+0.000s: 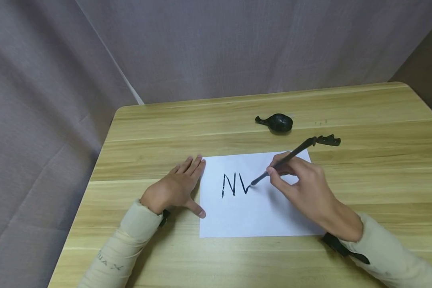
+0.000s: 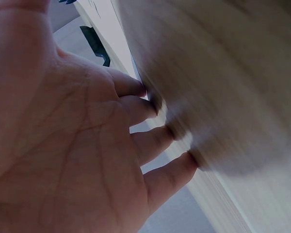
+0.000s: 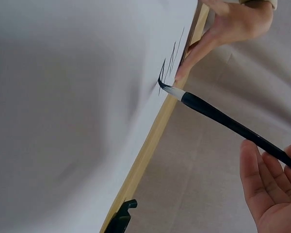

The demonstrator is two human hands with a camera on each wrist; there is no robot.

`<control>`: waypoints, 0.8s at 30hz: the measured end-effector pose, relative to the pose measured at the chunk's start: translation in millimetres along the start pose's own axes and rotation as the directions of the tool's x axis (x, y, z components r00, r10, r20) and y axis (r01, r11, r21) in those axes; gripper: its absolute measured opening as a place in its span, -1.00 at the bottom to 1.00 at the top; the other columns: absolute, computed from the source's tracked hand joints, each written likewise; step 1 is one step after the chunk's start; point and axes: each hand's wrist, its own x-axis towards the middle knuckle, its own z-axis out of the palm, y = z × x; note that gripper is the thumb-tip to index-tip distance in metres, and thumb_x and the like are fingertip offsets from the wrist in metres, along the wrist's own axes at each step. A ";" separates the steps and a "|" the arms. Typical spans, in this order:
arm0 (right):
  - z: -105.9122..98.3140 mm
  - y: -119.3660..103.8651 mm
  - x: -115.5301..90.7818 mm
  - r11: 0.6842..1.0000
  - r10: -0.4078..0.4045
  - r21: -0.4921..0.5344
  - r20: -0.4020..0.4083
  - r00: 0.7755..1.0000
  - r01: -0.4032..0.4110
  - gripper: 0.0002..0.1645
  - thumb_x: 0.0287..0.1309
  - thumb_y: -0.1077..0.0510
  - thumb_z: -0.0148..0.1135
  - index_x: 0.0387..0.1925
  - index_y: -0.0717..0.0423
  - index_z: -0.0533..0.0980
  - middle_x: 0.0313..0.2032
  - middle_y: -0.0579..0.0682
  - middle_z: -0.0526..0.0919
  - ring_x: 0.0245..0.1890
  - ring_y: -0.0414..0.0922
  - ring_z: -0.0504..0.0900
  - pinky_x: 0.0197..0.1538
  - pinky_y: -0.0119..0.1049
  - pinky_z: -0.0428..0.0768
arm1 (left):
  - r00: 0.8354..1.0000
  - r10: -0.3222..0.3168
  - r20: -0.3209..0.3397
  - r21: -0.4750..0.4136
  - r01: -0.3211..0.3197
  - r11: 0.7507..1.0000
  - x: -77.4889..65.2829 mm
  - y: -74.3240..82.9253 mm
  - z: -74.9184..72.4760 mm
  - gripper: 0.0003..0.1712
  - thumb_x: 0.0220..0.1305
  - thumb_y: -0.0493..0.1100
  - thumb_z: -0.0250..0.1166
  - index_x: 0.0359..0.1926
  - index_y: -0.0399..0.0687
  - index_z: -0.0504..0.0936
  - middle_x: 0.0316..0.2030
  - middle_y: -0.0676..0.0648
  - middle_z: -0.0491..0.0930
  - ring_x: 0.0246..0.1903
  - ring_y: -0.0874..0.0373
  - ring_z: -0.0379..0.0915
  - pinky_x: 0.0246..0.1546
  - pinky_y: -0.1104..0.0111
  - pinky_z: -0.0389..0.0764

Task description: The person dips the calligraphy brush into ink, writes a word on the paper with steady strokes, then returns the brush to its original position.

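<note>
My right hand [image 1: 304, 184] pinches a dark-handled writing brush [image 1: 291, 155], tilted with its tip down on a white sheet of paper [image 1: 252, 220]. In the right wrist view the brush [image 3: 218, 116] shows pale bristles with a black, bent tip touching the paper. Black strokes on the sheet form an N and, beside it, a V-like shape whose second stroke meets the brush tip. My left hand [image 1: 178, 184] lies with fingers straight at the sheet's left edge, its thumb touching the lower left part. The left wrist view shows its palm [image 2: 72, 141] and fingertips against the table.
A black, gourd-shaped object [image 1: 279, 123] with a narrow neck lies behind the paper. The black piece [image 1: 329, 140] at the brush's upper end appears in line with it; I cannot tell if they join. Grey curtains [image 1: 216, 48] hang behind the wooden table [image 1: 158, 140].
</note>
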 end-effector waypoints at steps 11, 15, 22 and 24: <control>1.3 16.3 11.7 1.000 0.027 0.002 -0.033 0.999 -0.027 -0.79 0.12 0.51 0.44 -0.19 0.35 0.65 -0.29 0.10 0.79 -0.38 -0.01 0.81 -0.13 -0.67 0.62 | 1.000 -0.002 0.001 0.000 0.002 1.000 0.2 0.1 0.2 0.78 -0.15 0.47 0.64 0.71 -0.06 -0.39 0.69 -0.07 -0.56 0.67 -0.11 -0.61 0.64 -0.07 -0.22; 1.5 19.8 13.1 0.999 0.033 0.000 -0.039 0.999 -0.033 -0.81 0.14 0.51 0.42 -0.19 0.37 0.65 -0.29 0.11 0.79 -0.37 -0.03 0.81 -0.13 -0.66 0.62 | 1.000 -0.003 0.002 -0.003 0.003 1.000 -0.1 0.2 0.1 0.78 -0.15 0.47 0.64 0.71 -0.06 -0.39 0.69 -0.07 -0.56 0.67 -0.11 -0.61 0.64 -0.07 -0.22; 0.3 21.0 12.5 0.998 0.052 0.025 -0.081 0.995 -0.050 -0.79 0.14 0.53 0.41 -0.16 0.40 0.64 -0.25 0.12 0.79 -0.23 -0.33 0.75 -0.05 -0.65 0.62 | 1.000 -0.001 0.001 -0.005 0.001 1.000 -0.6 -0.8 0.1 0.77 -0.14 0.47 0.64 0.71 -0.06 -0.39 0.69 -0.06 -0.57 0.67 -0.10 -0.61 0.64 -0.07 -0.21; -1.9 19.3 13.5 0.998 0.058 0.035 -0.100 0.993 -0.055 -0.79 0.16 0.53 0.40 -0.15 0.40 0.64 -0.24 0.12 0.79 -0.16 -0.47 0.70 -0.01 -0.64 0.62 | 1.000 0.005 -0.004 -0.005 -0.005 1.000 -0.7 -1.5 0.5 0.77 -0.14 0.47 0.64 0.71 -0.07 -0.39 0.69 -0.07 -0.57 0.67 -0.11 -0.61 0.64 -0.07 -0.21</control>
